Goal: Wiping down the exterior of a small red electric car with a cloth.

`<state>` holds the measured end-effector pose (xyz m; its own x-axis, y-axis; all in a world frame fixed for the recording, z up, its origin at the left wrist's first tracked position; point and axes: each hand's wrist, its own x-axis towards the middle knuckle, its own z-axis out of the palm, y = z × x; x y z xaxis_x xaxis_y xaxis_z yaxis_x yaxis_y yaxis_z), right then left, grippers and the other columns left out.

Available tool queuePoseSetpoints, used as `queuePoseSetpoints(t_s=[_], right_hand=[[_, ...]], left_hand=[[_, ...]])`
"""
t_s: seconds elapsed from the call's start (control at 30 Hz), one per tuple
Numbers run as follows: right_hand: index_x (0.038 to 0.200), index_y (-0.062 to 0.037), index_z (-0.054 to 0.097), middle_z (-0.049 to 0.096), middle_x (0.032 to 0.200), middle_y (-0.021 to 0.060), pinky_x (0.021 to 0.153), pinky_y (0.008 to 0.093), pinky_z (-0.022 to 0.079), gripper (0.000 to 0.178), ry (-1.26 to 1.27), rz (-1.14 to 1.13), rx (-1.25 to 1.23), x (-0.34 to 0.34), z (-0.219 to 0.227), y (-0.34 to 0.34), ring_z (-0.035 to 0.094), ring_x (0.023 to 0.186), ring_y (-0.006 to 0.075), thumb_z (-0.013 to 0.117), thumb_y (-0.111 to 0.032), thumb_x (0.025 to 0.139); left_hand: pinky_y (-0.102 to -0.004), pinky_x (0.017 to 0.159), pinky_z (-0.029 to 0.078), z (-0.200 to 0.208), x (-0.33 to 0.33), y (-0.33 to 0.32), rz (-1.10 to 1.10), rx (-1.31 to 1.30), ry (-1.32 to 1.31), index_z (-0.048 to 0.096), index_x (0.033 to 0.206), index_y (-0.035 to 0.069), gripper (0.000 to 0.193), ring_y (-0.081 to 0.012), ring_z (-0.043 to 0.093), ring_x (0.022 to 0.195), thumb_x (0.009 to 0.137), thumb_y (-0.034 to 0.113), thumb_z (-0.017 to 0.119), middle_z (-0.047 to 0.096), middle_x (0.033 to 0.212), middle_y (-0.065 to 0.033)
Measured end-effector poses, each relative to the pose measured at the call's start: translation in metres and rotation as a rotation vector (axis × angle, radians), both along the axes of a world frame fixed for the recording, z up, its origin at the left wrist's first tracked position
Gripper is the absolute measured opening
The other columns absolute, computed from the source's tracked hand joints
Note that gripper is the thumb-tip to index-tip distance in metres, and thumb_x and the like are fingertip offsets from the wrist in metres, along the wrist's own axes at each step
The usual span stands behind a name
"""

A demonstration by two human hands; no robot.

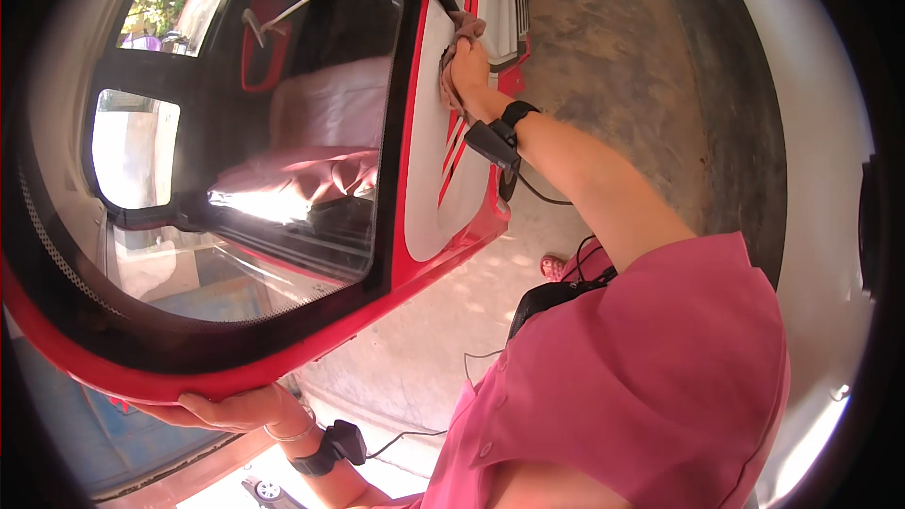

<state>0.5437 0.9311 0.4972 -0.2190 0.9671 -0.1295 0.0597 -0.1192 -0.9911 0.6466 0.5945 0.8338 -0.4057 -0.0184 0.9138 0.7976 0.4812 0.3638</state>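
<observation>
Wiping seems underway, extent unclear: right hand (471,68) grips cloth (467,26) against panel (426,188); left hand (226,410), fingers extended, touches red rim (283,360).

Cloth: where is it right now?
In the head view, the cloth is at upper centre, in the right hand, against the white panel just right of the big window.

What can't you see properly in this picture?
All in the head view:
Cloth: its middle is hidden by the right hand.
Second foot: one foot shows; the other is out of sight, probably behind the shirt.
Vehicle: cut off by the top edge.
Wheeled thing: cut off by the lower edge.
</observation>
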Motion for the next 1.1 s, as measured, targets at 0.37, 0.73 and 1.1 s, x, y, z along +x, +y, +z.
queuePoseSetpoints(t_s=[0.37, 0.73, 1.1], right_hand=[[0.119, 0.0043, 0.051, 0.055, 0.118, 0.0317, 0.095, 0.0513, 0.042, 0.049, -0.045, 0.124, -0.282, 0.039, 0.023, -0.091, 0.053, 0.11, 0.0491, 0.038, -0.036, 0.094], [0.126, 0.0008, 0.043, 0.053, 0.122, 0.0297, 0.094, 0.0532, 0.043, 0.05, -0.167, 0.392, -0.439, 0.095, 0.035, -0.191, 0.053, 0.11, 0.0484, 0.042, -0.038, 0.094], [0.118, 0.0061, 0.043, 0.057, 0.112, 0.0309, 0.091, 0.0457, 0.044, 0.034, -0.04, 0.353, -0.29, 0.094, 0.041, -0.149, 0.056, 0.107, 0.0448, 0.041, -0.021, 0.098]], left_hand=[[-0.0409, 0.108, 0.036, 0.004, 0.002, -0.001, -0.095, 0.027, 0.012, 0.027, 0.147, 0.001, 0.062, -0.0314, 0.039, 0.132, 0.093, 0.028, 0.041, 0.029, 0.149, -0.0181], [-0.0395, 0.109, 0.036, 0.0, -0.006, -0.01, -0.102, -0.023, 0.03, 0.029, 0.146, 0.001, 0.058, -0.0306, 0.039, 0.132, 0.094, 0.025, 0.041, 0.03, 0.149, -0.0187], [-0.0408, 0.11, 0.035, -0.001, -0.003, -0.004, -0.084, 0.032, -0.006, 0.027, 0.147, 0.001, 0.06, -0.0317, 0.038, 0.133, 0.094, 0.026, 0.039, 0.029, 0.15, -0.0189]])
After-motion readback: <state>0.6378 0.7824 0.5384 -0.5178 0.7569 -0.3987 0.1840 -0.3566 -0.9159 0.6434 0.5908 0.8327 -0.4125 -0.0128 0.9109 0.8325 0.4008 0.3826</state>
